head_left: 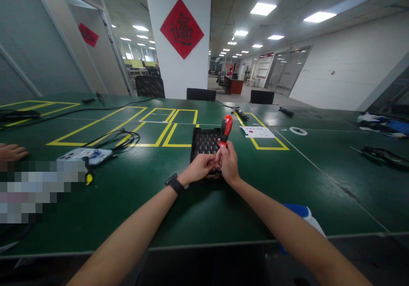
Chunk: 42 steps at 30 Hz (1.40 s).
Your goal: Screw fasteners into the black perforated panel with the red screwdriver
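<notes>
A black tray (206, 139) with rows of small cells lies on the green table in front of me. Over its near right part, my right hand (228, 160) grips a screwdriver (226, 129) with a red and black handle, held upright with the handle above the fist. My left hand (203, 166), below a dark wristband, is at the tray's near side with its fingers pinched together against the right hand's fingers. Whatever sits between those fingertips is too small to make out, and the screwdriver's tip is hidden.
Yellow tape outlines mark the green table (153, 213). Left are a white device (84, 154) with black cables and another person's hand (12, 152). Right are a paper sheet (258, 132), a white ring (298, 131), a dark tool (383, 156) and a blue-and-white object (298, 210).
</notes>
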{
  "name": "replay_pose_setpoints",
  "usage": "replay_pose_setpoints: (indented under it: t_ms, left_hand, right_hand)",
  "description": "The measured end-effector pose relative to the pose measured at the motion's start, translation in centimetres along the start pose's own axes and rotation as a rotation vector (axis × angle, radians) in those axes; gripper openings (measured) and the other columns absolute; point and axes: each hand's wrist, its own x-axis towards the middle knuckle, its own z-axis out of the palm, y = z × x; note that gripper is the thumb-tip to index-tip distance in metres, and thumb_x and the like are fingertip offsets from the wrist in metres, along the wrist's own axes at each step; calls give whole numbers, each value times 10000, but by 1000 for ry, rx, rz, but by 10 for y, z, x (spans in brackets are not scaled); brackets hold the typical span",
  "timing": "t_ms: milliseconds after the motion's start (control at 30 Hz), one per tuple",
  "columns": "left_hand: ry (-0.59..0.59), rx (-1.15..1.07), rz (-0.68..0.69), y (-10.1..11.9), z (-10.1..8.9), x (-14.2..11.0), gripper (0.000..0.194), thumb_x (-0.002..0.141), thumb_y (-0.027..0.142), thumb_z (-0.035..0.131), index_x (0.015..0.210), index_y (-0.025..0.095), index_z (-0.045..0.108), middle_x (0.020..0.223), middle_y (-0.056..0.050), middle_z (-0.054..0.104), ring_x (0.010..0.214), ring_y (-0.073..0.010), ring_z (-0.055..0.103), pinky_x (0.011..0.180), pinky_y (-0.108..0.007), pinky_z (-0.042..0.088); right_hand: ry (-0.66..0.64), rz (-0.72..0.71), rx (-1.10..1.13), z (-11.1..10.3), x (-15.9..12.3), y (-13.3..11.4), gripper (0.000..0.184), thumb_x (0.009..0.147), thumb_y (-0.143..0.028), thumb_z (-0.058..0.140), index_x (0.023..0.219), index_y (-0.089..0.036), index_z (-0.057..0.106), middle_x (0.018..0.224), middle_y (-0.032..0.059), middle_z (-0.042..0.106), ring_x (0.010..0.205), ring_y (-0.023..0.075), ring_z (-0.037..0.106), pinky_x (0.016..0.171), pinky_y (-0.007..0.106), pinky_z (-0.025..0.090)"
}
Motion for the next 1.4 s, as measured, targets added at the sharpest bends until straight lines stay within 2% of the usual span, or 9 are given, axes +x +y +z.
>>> replay_pose_setpoints:
  t_ms: [200, 400, 567, 733, 967, 1167, 1400]
  left_hand:
    - [11, 2, 6, 4, 1, 0, 144, 771, 234, 515, 758, 106, 577, 642, 8, 579, 573, -86, 499, 552, -185, 389]
    - [73, 74, -24, 6, 1, -1, 174, 732, 288, 587, 729, 115, 575, 632, 12, 580, 559, -86, 497, 533, -185, 384]
    - [16, 15, -17, 2, 0, -1, 164, 745, 270, 572, 745, 107, 590, 668, -10, 619, 599, -104, 549, 575, -197, 424]
    - [-21, -22, -9, -1, 1, 0, 135, 768, 167, 491, 797, 105, 607, 770, -32, 655, 704, -130, 591, 658, -220, 455]
    - [1, 94, 36, 4, 2, 0, 141, 775, 186, 490, 808, 106, 602, 698, -15, 609, 628, -106, 527, 623, -211, 426]
    - [37, 96, 18, 7, 2, 0, 150, 732, 266, 582, 737, 118, 556, 648, 13, 544, 583, -91, 478, 560, -193, 388]
    - [-36, 5, 12, 2, 1, -1, 119, 767, 192, 511, 809, 104, 581, 713, -13, 598, 643, -105, 530, 628, -208, 428]
  right_hand:
    - [53, -16, -6, 1, 0, 1, 232, 875, -359, 376, 1005, -195, 476, 535, -70, 425, 458, 68, 390, 476, 186, 328]
    - [37, -31, 13, 1, -1, -3, 215, 866, -349, 404, 1009, -197, 453, 546, -75, 428, 478, 70, 419, 512, 193, 368]
    - [15, -11, 47, 0, -1, -3, 285, 837, -354, 460, 1077, -203, 433, 547, -78, 437, 478, 73, 432, 498, 191, 376]
    - [-9, 20, 40, 0, -1, 0, 278, 860, -372, 398, 1050, -188, 488, 522, -71, 414, 443, 67, 375, 454, 180, 327]
    - [18, -21, -2, -1, 0, -2, 237, 868, -366, 393, 959, -186, 517, 550, -61, 411, 475, 70, 380, 488, 188, 339]
    - [14, -17, 28, 0, -1, -3, 202, 853, -361, 432, 966, -200, 476, 557, -69, 419, 472, 66, 397, 487, 183, 350]
    - [-14, 30, 77, 0, 0, -2, 279, 840, -378, 444, 1057, -205, 466, 543, -76, 416, 439, 62, 375, 445, 174, 336]
